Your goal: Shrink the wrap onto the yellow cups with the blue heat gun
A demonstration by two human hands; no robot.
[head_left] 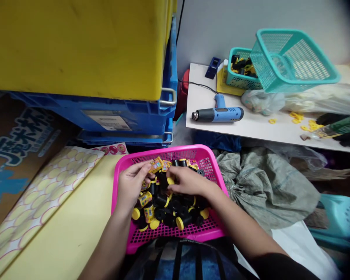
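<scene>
Over a pink basket [160, 152], my left hand [133, 182] pinches a yellow printed label sleeve [156, 165] between thumb and fingers. Close beside it, my right hand [188, 180] is curled with its fingers round a small black canister that has a yellow cap [170, 181]; the hand partly covers it. Another yellow printed label [166, 166] shows between the two hands. Below them the basket holds several black canisters with yellow caps, such as one cap at the front [180, 223]. Some canisters carry yellow labels, like this labelled canister [149, 214].
Stacked blue crates [111, 118] and a yellow bin [76, 46] rise at front left. A blue heat gun [218, 114] lies on the white table [253, 130], with teal baskets [297, 83] behind. Sticker sheets [46, 194] lie left; a grey sack [268, 186] is right.
</scene>
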